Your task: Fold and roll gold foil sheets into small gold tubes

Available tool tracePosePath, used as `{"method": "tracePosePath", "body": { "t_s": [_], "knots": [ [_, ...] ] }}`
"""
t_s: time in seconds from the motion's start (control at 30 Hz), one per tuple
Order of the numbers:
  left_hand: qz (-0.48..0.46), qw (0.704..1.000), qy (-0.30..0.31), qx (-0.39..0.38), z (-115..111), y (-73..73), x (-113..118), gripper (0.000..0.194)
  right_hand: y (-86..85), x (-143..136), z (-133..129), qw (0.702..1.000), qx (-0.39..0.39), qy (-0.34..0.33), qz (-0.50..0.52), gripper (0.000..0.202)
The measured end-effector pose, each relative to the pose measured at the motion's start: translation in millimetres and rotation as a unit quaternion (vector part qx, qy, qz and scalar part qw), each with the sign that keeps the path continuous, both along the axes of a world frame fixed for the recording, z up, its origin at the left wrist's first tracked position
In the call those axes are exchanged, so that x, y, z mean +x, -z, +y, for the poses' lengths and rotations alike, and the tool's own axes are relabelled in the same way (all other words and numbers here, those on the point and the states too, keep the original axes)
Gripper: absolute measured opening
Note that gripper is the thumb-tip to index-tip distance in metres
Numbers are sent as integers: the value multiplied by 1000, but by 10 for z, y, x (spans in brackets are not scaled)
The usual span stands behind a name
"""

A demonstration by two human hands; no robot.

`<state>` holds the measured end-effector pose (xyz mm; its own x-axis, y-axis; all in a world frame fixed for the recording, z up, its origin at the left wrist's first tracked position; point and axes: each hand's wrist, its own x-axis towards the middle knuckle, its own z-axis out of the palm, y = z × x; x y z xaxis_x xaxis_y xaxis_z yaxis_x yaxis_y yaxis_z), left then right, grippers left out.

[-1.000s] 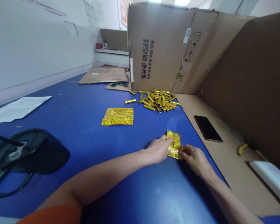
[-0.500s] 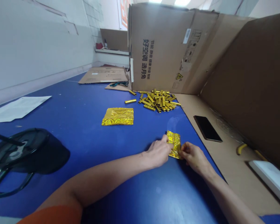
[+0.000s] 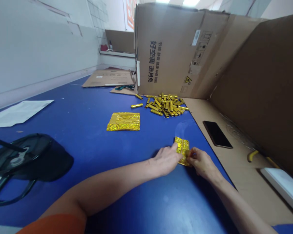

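Note:
A small creased sheet of shiny gold foil lies on the blue tabletop between both hands. My left hand holds down its left side, fingers bent over the foil. At the right edge, my right hand pinches the foil between thumb and fingers, with the fingertips partly hidden. Farther left lies a flat stack of gold foil sheets. Beyond the hands is a heap of narrow gold foil tubes, and one loose tube rests to its left.
A large cardboard box stands behind the heap. On cardboard at the right are a black phone, a yellow curved object and a white box. A dark lidded mug and white paper are at the left.
My right fingertips have moved slightly left and inward over the foil's right edge. My left hand has shifted slightly right. The stack and the heap look the same.

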<state>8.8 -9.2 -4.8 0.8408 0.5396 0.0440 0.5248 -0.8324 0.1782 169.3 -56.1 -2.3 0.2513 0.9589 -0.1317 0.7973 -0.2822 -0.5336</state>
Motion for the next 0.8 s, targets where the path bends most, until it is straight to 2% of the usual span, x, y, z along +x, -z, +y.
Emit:
{"method": "tracePosePath", "body": {
  "t_s": [0.23, 0.43, 0.5, 0.57, 0.67, 0.73, 0.8],
  "knots": [
    [9, 999, 21, 30, 25, -5, 14, 34, 48, 22, -19, 999, 9, -12, -28, 3],
    [9, 999, 19, 29, 34, 3, 17, 31, 22, 54, -138, 987, 34, 17, -158, 14],
    [6, 999, 20, 30, 38, 14, 14, 29, 6, 77, -195, 981, 65, 13, -180, 16],
    [4, 999, 24, 31, 45, 23, 13, 28, -1, 73, -274, 975, 125, -27, -184, 20],
    [2, 999, 26, 29, 52, 27, 17, 29, 20, 1, -417, 947, 202, -171, -181, 27],
    [7, 999, 27, 26, 52, 23, 23, 29, 58, -61, -497, 930, 184, -238, -213, 34],
    [13, 999, 29, 24, 47, 19, 26, 28, 101, -107, -550, 923, 152, -259, -242, 45]
  ]
}}
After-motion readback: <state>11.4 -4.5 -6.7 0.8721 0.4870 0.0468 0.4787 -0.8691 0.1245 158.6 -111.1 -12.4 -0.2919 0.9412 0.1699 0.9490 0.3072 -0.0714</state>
